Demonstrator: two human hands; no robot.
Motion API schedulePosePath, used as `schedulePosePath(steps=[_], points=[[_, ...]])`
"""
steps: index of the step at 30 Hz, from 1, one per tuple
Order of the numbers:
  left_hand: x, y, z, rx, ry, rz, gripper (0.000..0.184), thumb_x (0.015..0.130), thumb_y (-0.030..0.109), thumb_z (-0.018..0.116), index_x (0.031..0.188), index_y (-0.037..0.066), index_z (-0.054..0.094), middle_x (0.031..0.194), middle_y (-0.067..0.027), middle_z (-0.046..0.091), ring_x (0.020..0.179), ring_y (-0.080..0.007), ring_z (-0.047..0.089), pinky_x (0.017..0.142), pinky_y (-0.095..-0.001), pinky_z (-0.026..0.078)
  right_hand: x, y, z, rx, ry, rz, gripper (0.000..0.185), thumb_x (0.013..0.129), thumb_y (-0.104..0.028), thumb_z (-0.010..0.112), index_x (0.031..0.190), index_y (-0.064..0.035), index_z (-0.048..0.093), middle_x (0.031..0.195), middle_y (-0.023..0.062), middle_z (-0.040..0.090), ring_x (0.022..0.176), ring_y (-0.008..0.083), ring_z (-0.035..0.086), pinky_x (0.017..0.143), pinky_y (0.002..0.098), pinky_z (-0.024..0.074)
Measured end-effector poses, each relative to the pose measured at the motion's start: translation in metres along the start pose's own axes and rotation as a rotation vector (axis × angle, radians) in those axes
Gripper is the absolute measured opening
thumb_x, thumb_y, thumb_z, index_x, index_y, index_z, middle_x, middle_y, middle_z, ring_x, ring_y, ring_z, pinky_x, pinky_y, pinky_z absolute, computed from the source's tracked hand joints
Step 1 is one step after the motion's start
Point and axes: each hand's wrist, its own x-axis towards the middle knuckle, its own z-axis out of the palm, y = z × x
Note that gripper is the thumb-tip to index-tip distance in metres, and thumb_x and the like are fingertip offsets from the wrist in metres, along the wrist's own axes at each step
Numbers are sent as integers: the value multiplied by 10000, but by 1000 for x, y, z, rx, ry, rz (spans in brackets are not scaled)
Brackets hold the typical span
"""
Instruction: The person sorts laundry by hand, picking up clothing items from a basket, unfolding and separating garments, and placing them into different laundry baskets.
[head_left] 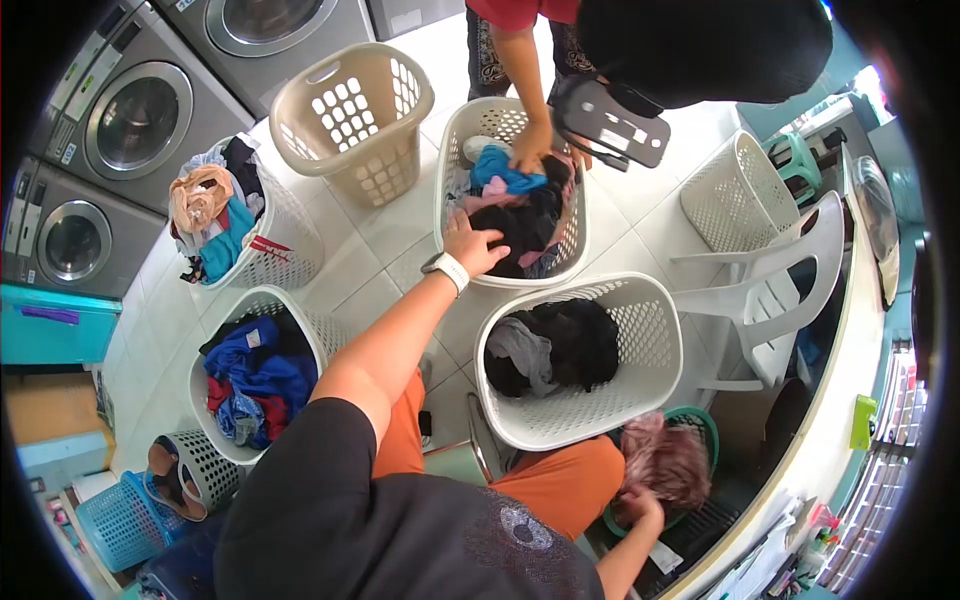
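Observation:
My left hand point(474, 246), with a white watch on the wrist, reaches over the near left rim of a white laundry basket point(582, 225). Its fingers are spread at the edge of dark clothes point(515, 215) in that basket. Low on the right, my right hand point(640, 505) is closed on a reddish-brown patterned garment point(668, 462), partly blurred, above a green basket point(710, 435). Between my hands stands another white basket point(650, 335), holding black clothes point(570, 340) and a grey garment point(522, 355).
Opposite, another person's hand point(530, 148) touches blue cloth in the far basket. Full baskets of clothes point(225, 210) and blue garments point(262, 365) stand left, near a beige basket point(385, 165) and grey washing machines point(120, 120). A white chair point(770, 310) and counter point(800, 430) border the right.

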Motion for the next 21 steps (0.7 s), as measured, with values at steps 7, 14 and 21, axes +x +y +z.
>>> schedulePosePath(steps=[7, 14, 21], points=[[7, 33, 40, -717, 4, 175, 291, 865, 236, 454, 855, 57, 683, 817, -150, 640, 833, -310, 614, 774, -377, 469, -41, -168, 70, -581, 176, -341, 258, 834, -172, 588, 998, 27, 593, 955, 187, 597, 883, 323, 576, 778, 380, 458], [-147, 175, -94, -1225, -279, 1088, 90, 819, 68, 585, 898, 39, 619, 976, -141, 601, 962, -310, 577, 842, -385, 469, -79, -331, 187, 122, -10, -721, 448, 821, -85, 571, 1249, 5, 476, 1235, 141, 513, 1089, 243, 516, 848, 351, 451], [-116, 148, -96, -999, 208, 875, 252, 733, 68, 680, 971, 36, 601, 1027, -153, 526, 840, -314, 558, 711, -389, 464, -37, -354, 160, 217, 44, -935, 404, 874, -125, 499, 1242, 32, 449, 1219, 143, 528, 1066, 236, 538, 896, 344, 438]])
